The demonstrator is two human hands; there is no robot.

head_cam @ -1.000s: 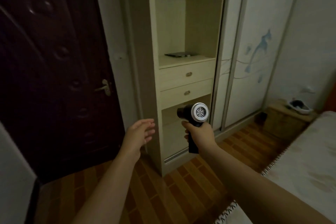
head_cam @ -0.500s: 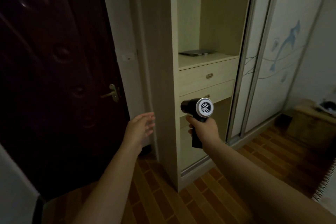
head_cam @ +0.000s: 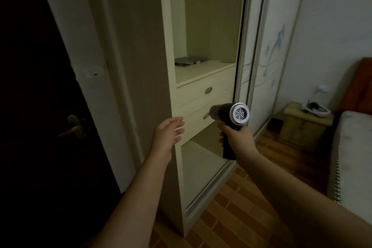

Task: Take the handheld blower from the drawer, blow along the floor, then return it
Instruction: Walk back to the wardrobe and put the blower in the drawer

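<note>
Handheld blower, black body with silver grilled rear cap (head_cam: 229,115), is clamped by its handle in the right hand (head_cam: 236,140), barrel roughly level, long axis pointing left toward the cream wooden lower drawer (head_cam: 193,127) (shut, its pull partly hidden behind the barrel). Left hand (head_cam: 168,135) is empty, fingers loosely spread, just beside the drawer front and nearer to it than the right. Likely return step: left hand opens the drawer, blower goes in nose first.
</note>
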